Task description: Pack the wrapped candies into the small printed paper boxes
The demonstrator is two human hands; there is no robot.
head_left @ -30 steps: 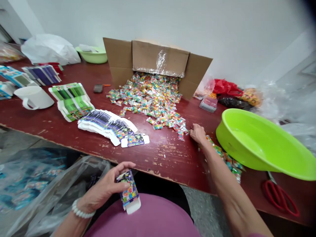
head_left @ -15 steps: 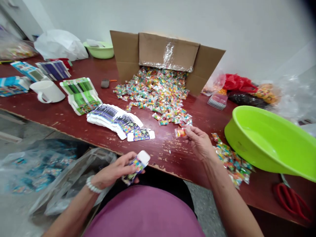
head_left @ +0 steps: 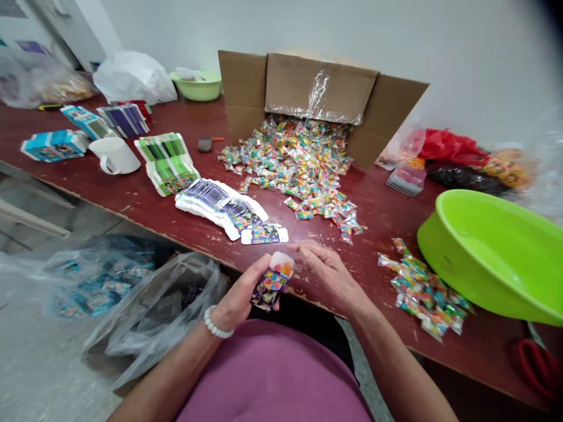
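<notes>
A plain white painted wall runs behind a long dark red wooden table, whose front edge is chipped and scuffed pale. Below the table lies a grey speckled hard floor. At far left stands a white panelled door or cabinet. Soft, even light fills the room.

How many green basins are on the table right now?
2. The large basin sits at the far right. The small basin is at the back, between the white bag and the cardboard box. Clutter may hide others.
</notes>
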